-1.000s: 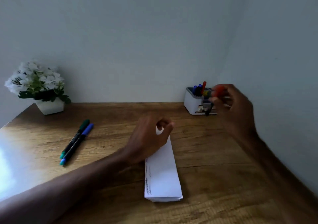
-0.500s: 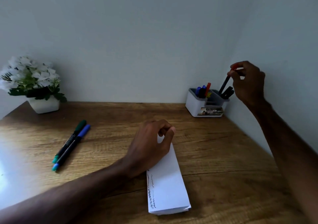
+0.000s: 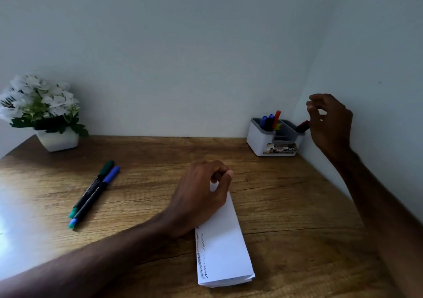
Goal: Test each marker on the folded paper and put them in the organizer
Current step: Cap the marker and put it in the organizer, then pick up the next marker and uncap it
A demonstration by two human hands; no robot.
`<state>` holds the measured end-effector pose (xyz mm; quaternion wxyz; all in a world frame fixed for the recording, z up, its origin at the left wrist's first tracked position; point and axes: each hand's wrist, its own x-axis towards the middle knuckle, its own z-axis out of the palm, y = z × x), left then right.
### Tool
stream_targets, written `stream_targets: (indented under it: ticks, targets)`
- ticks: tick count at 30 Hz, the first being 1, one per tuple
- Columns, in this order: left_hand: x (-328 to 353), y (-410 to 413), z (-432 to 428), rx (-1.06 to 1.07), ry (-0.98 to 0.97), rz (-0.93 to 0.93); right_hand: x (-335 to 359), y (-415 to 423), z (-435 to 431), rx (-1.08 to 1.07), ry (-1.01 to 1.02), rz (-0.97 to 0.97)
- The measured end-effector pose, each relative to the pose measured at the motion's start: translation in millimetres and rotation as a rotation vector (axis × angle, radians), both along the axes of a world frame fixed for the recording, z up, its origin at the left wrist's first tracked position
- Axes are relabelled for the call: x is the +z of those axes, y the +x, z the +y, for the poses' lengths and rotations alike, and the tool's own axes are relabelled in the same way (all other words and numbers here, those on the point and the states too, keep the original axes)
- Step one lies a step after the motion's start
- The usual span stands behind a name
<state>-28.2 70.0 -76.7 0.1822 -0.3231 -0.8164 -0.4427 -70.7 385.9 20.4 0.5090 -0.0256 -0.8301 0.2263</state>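
- Markers are sitting in two places: a red-capped marker (image 3: 302,125) is leaning in the right-hand compartment of the white organizer (image 3: 263,141), and a green marker (image 3: 94,188) and a blue marker (image 3: 96,196) are lying side by side on the table (image 3: 286,206), well to the left, apparently waiting to be tested.
- Other pens, blue and red ones, are standing in the organizer's left compartment, which is sitting in the far right corner against the wall.
- Right hand (image 3: 329,124) is hovering just beside the organizer, above the red-capped marker; its fingers (image 3: 312,111) are loosely curled and partly spread, gripping nothing, which suggests the marker is being left in place.
- Left hand (image 3: 201,197) is resting on the far end of the folded paper (image 3: 225,245), fingers curled down onto it, likely pinning the paper so it is not sliding during testing.
- Folded paper is lying near the front middle of the table, with wavy test scribbles showing along its left edge.
- A pot of white flowers (image 3: 43,110) is standing at the far left.
- Compared with half a second ago, the right hand is no longer pinching the marker above the organizer; the marker is now sitting lower, inside its compartment. The left hand and the two loose markers are staying where they were.
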Motion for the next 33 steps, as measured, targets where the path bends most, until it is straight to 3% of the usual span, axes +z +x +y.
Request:
stream_targets:
  ticks: [3,12,16,19,23,27,33]
  targets:
    - [-1,0,-2,0.004,0.006,-0.01,-6,18,-27,0.04,0.001,0.084]
    - [14,3,-16,0.078,0.016,-0.007,-37,75,-151,0.38,0.166,-0.06]
    - [20,2,-47,0.176,-0.169,0.038,-60,88,-191,0.532,0.327,-0.246]
    - [20,6,-85,0.339,-0.452,0.039,-68,94,-212,0.589,0.438,-0.338]
    - [20,11,-134,0.573,-0.678,0.038,-69,97,-229,0.636,0.469,-0.351]
    - [25,3,-156,0.654,-0.691,-0.019,-74,99,-228,0.629,0.45,-0.381]
    - [25,-6,-162,0.55,-0.569,-0.046,-71,102,-213,0.596,0.363,-0.341]
